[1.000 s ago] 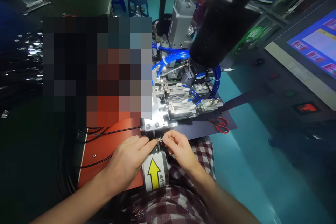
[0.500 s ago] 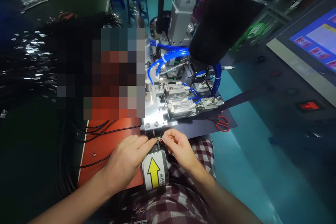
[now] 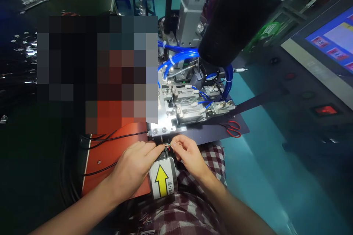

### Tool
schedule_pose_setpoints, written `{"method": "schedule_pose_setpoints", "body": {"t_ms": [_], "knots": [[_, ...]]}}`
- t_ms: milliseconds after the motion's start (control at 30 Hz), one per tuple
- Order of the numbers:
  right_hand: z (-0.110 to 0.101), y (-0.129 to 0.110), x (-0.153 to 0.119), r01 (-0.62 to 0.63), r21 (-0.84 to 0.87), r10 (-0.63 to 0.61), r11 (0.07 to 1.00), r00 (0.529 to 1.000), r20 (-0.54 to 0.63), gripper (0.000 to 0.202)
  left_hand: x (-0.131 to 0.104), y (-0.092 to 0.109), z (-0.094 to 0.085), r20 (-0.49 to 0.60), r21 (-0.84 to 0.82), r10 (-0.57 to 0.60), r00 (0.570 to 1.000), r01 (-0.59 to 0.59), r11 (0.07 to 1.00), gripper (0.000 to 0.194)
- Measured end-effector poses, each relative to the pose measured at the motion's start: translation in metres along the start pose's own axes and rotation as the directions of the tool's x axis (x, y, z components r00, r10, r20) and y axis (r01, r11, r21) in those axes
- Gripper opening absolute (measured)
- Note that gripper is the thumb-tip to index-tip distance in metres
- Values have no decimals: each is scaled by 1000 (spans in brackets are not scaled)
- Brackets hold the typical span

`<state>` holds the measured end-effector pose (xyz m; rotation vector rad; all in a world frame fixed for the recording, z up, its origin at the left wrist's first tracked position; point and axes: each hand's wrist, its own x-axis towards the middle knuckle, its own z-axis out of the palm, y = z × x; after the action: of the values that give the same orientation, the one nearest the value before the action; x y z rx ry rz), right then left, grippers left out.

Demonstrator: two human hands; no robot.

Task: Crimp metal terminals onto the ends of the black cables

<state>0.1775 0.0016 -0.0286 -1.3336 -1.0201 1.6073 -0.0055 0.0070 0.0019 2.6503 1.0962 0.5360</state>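
Small coloured wires with a tiny end piece lie between my fingertips, in front of the metal machine fixture. My left hand rests over the edge of the orange board, its thumb and forefinger pressed together at the wires' left side. From the right, my right hand pinches the wire ends between thumb and forefinger. Just below the fingertips is a white label with a yellow arrow. Fine detail of the wires is too small to tell.
Red-handled scissors lie on the dark plate right of the fixture. Blue air tubes and cylinders stand behind. A large black cylinder hangs above. Black cables cross the orange board. A screen is at the right.
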Motion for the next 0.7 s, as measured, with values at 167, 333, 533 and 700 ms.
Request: {"method": "schedule_pose_setpoints", "body": {"t_ms": [167, 333, 533, 700], "knots": [[0, 0, 0, 3, 5, -3, 1000, 1000, -4, 21, 0, 0, 0, -5, 8, 8, 1000, -8, 1000, 26], [0, -2, 1, 15, -1, -15, 1000, 1000, 7, 21, 1, 0, -1, -10, 4, 8, 1000, -8, 1000, 26], [-1, 1, 0, 18, 2, -18, 1000, 1000, 4, 22, 0, 0, -1, 1, 10, 6, 1000, -6, 1000, 26], [0, 5, 0, 26, -3, -26, 1000, 1000, 4, 20, 1, 1, 0, 10, 18, 4, 1000, -5, 1000, 26]]}}
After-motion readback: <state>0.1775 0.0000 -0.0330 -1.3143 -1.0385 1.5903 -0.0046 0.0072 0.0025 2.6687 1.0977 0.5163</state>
